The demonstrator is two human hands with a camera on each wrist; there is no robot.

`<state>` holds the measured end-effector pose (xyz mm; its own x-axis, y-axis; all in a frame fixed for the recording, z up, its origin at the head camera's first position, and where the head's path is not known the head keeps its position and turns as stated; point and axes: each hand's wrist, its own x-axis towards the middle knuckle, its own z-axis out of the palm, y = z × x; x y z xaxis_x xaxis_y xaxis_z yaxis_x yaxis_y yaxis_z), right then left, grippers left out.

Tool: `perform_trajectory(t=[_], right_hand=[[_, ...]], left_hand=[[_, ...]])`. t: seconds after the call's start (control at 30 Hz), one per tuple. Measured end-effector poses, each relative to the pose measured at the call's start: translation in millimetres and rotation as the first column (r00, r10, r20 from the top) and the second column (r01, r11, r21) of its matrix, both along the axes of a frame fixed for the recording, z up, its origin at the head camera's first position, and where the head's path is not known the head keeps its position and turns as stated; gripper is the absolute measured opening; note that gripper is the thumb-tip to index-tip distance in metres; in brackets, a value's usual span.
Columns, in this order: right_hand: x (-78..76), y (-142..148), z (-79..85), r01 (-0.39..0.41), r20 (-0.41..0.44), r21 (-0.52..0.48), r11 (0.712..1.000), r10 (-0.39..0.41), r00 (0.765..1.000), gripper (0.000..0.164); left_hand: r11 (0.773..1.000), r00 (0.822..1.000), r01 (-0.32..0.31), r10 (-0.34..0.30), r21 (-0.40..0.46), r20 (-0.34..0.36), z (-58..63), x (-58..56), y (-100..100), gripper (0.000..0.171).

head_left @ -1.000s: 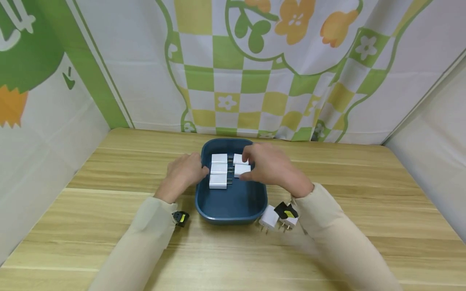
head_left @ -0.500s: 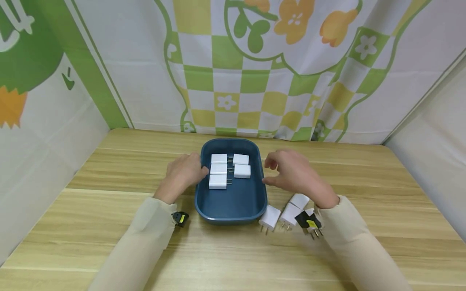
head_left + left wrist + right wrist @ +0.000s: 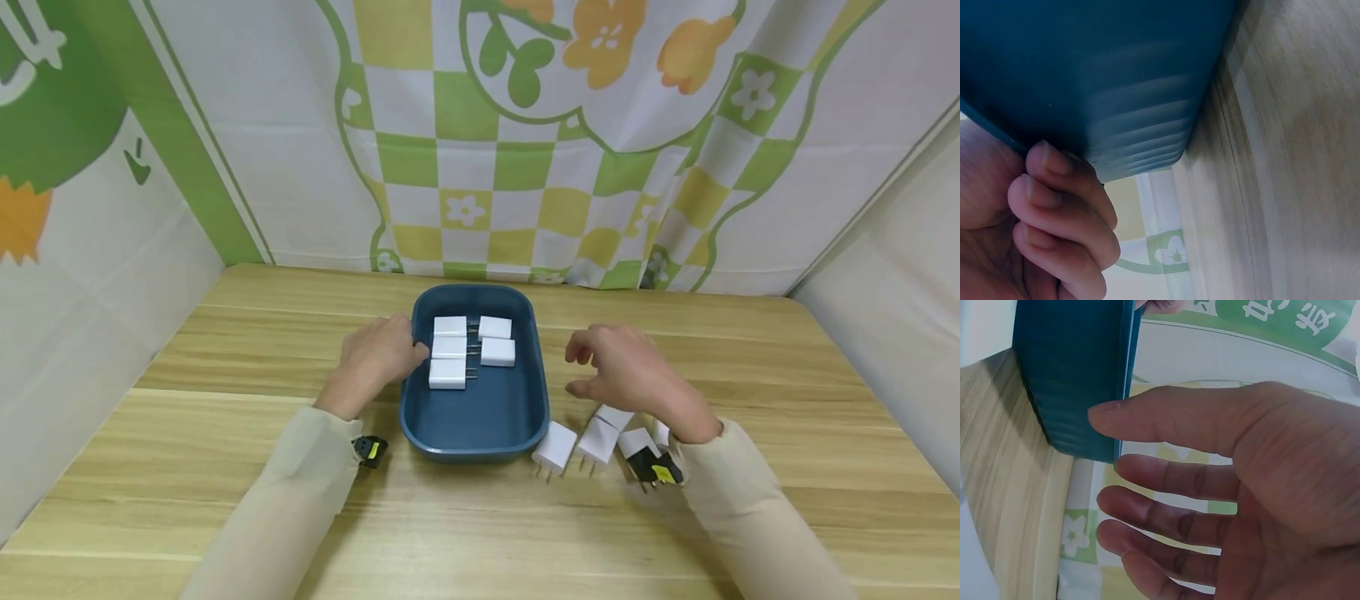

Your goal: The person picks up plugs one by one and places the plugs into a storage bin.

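A dark blue plastic bin (image 3: 472, 429) stands on the wooden table with several white charger plugs inside. Three lie in a left column, one of them the nearest plug (image 3: 447, 374), and two lie to their right, including a plug (image 3: 497, 352). My left hand (image 3: 380, 362) pinches the bin's left rim, thumb over the inside and fingers curled against the outer wall in the left wrist view. To the right of the bin hovers my right hand (image 3: 630, 371), fingers relaxed and apart, holding nothing. Below it lie more white plugs, among them one by the bin's corner (image 3: 555, 447).
Another loose plug (image 3: 598, 442) lies beside the corner one, and further ones are partly hidden under the right wrist. Black wrist cameras sit at both cuffs. A patterned curtain (image 3: 465, 167) hangs along the table's back edge.
My right hand has withdrawn from over the right column of plugs in the bin, moving right and toward me, uncovering loose plugs on the table. The left hand stays at the rim.
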<state>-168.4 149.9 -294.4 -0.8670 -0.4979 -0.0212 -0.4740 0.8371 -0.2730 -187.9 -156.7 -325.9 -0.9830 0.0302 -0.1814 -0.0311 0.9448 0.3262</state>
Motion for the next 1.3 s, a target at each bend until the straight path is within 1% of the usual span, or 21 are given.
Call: perform_trajectory(t=[0.13,0.27,0.43,0.6,0.87,1.03,1.13,1.3], right_hand=[[0.1,1,-2.2,-0.038,0.023,0.038,0.999,0.037,0.999,0.031],[1.7,1,-5.8,-0.098,0.074,0.084,0.992,0.092,0.993,0.033],[5.1,-3,-9.8,-0.18,0.162,0.098,0.979,0.163,0.973,0.04],[7.7,-7,-13.2,-0.223,0.231,0.101,0.97,0.195,0.953,0.044],[7.0,-7,-20.4,-0.271,0.271,0.052,0.961,0.248,0.93,0.041],[6.1,-5,-22.4,-0.319,0.274,0.016,0.948,0.303,0.913,0.038],[6.7,-5,-22.5,-0.335,0.265,0.021,0.942,0.318,0.91,0.036],[8.4,-6,-21.5,-0.31,0.283,0.051,0.949,0.284,0.916,0.035]], left_hand=[[1.0,1.0,-0.001,0.001,-0.001,-0.001,-0.2,-0.1,-1,0.034],[1.0,1.0,-0.001,0.001,-0.005,-0.001,-0.4,-0.6,-1,0.033],[1.0,1.0,0.006,-0.006,-0.001,-0.005,-0.6,-0.3,0,0.033],[1.0,1.0,0.01,-0.01,0.016,-0.005,-0.8,0.3,0,0.032],[1.0,1.0,0.006,-0.006,0.024,-0.002,-0.3,1.3,-1,0.033],[1.0,1.0,0.004,-0.003,0.02,-0.002,-0.2,1.1,-1,0.033],[1.0,1.0,0.003,-0.003,0.018,0.0,-0.4,0.6,-1,0.034],[1.0,1.0,0.008,-0.008,0.014,-0.003,-1.5,0.2,-2,0.034]])
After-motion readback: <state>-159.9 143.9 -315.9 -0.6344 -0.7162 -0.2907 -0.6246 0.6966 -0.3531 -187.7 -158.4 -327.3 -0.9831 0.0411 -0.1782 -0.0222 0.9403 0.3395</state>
